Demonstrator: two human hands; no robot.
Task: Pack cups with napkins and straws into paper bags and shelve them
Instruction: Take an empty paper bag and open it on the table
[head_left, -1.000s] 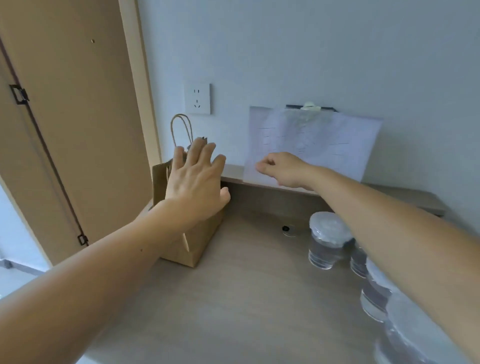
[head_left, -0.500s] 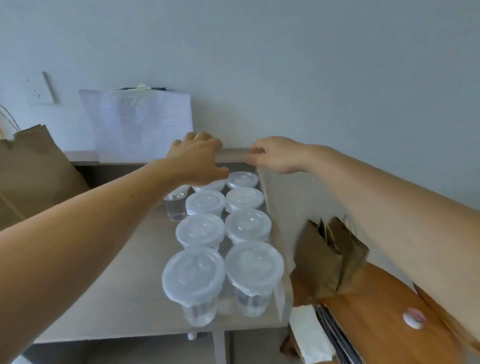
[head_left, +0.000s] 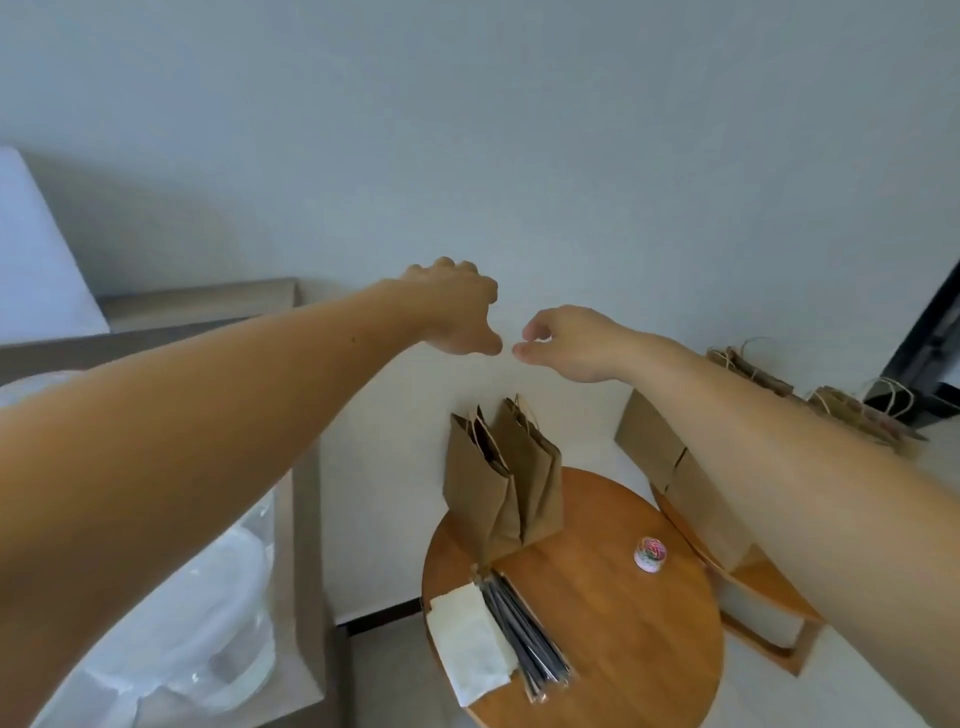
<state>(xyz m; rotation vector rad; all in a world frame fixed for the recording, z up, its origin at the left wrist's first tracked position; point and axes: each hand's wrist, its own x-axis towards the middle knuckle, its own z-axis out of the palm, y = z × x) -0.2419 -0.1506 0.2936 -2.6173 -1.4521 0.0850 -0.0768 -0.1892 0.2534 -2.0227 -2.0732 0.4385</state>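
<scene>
- both hands are empty: the left hand (head_left: 457, 312) and the right hand (head_left: 569, 343) hang in the air before the wall, fingers loosely curled, thumbs nearly meeting, gripping nothing
- below them two folded paper bags (head_left: 501, 483) lean upright at the back of the round wooden table (head_left: 623, 623); they look light, thin and floppy, so best pinched at the top edge or by the twine handles
- nearer on the table lies a stack of napkins (head_left: 470, 644), with a bundle of dark straws (head_left: 524, 634) touching it; both are light and likely to slide apart, so pinch them firmly
- blurred lidded clear cups (head_left: 218, 613) sit lower left on the grey desk (head_left: 306, 519); probably slick and crushable, so wrap the wall below the lid
</scene>
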